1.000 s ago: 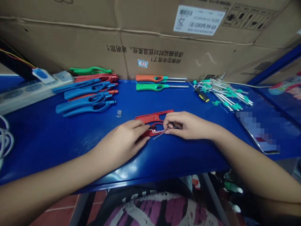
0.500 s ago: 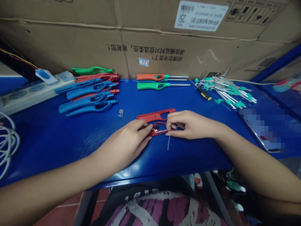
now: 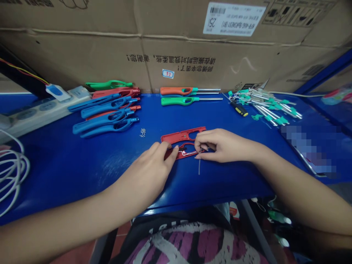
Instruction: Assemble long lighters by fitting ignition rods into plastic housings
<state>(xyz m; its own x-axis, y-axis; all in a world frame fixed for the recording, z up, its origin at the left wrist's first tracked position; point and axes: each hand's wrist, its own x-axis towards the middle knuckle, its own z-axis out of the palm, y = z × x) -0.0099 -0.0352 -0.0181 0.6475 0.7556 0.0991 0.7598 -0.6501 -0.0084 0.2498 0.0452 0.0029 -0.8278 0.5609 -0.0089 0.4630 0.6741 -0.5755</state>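
Observation:
My left hand [image 3: 152, 167] grips the left end of a red lighter casing half [image 3: 183, 155], thumb and fingers on its edges. White wires [image 3: 188, 152] and a small black part [image 3: 182, 149] lie inside this half. My right hand [image 3: 217, 145] is closed in a pinch at the casing's right end, where the wires run in under the fingertips. A thin, pale, translucent tube [image 3: 199, 167] hangs down below the right thumb. Just behind lies a second red casing half [image 3: 178, 136], partly covered by the right hand. What the right fingertips hide cannot be made out.
Blue and red lighter casings [image 3: 106, 123] are piled on the left beside a power strip [image 3: 41, 112]. Small screws [image 3: 142, 132] lie nearby. Assembled lighters [image 3: 176, 101], a screwdriver [image 3: 239, 109] and metal lighter tubes [image 3: 271, 106] line the back. A phone [image 3: 305, 150] lies right.
My left fingers have shifted slightly on the casing, and the thumb is now more upright. The hanging tube has swung a little to the right. My right hand stays nearly in place.

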